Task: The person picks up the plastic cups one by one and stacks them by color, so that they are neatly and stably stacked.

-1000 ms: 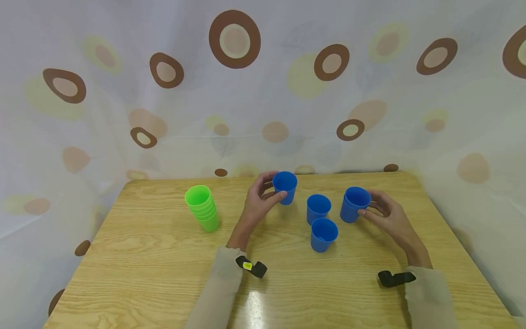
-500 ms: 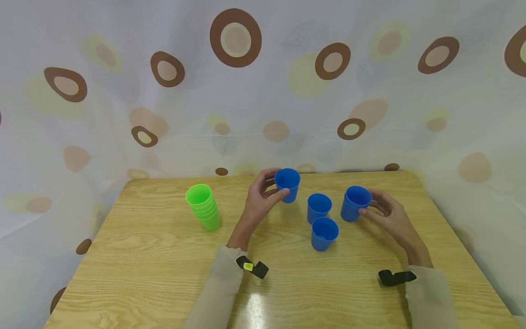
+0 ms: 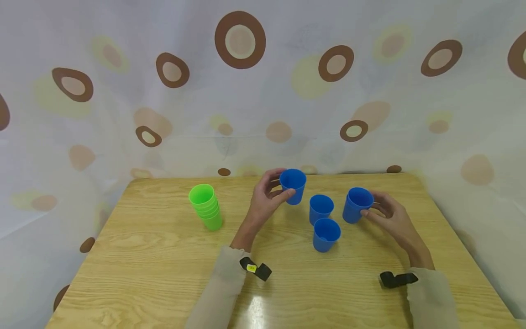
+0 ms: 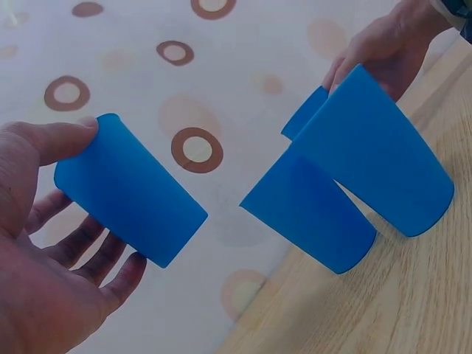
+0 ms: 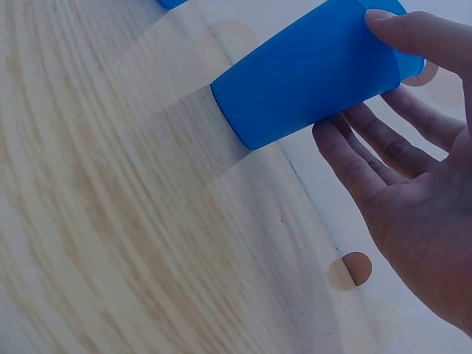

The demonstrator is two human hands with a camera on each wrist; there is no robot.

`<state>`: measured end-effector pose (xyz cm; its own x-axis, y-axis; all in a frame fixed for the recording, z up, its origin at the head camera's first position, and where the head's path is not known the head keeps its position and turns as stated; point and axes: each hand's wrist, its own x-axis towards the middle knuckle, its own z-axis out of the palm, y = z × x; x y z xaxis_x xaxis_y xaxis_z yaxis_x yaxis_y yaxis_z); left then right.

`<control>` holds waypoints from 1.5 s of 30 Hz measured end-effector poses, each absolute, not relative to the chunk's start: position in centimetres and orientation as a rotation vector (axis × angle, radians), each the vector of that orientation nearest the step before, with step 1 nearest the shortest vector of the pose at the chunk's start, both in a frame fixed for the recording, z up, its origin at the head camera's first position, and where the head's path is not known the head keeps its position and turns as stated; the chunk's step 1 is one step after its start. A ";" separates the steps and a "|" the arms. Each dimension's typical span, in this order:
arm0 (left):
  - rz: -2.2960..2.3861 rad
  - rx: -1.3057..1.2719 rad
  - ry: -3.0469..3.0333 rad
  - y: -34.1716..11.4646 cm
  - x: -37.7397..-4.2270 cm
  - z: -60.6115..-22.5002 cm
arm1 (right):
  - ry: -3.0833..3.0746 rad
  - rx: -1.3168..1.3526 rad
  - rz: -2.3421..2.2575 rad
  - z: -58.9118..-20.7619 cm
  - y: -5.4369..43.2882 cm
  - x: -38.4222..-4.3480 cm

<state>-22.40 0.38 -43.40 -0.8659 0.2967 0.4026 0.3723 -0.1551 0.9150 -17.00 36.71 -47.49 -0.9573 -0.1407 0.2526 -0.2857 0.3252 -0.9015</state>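
Note:
Near the back of the table, my left hand [image 3: 265, 196] grips a blue cup [image 3: 293, 187] between thumb and fingers. The left wrist view shows this cup [image 4: 129, 192] held off the wood, with the thumb at its rim. On the right side, my right hand [image 3: 390, 217] holds two nested blue cups [image 3: 356, 206]. In the right wrist view the thumb lies at the rim of the nested cups [image 5: 310, 74], whose base is at the tabletop. Between the hands stand two more blue cups, one farther back [image 3: 320, 211] and one nearer [image 3: 326, 236], both upright.
A stack of nested green cups [image 3: 206, 208] stands left of my left hand, leaning slightly. The wooden table [image 3: 148, 274] ends at the back against a patterned curtain [image 3: 263, 91]. Black straps with small cameras sit on both wrists.
My left hand has lifted its blue cup a little and carried it to the right, toward the two standing cups. The right hand stays in place on the nested cups.

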 end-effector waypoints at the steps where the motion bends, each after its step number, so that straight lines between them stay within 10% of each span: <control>1: -2.210 -0.798 -2.007 0.5 -22.4 -43.4 | -2.450 0.388 1.711 -47.5 36.7 -17.0; 45: -2.179 -0.853 -2.022 4.8 -23.4 -42.2 | -2.474 0.412 1.647 -47.6 36.6 -17.0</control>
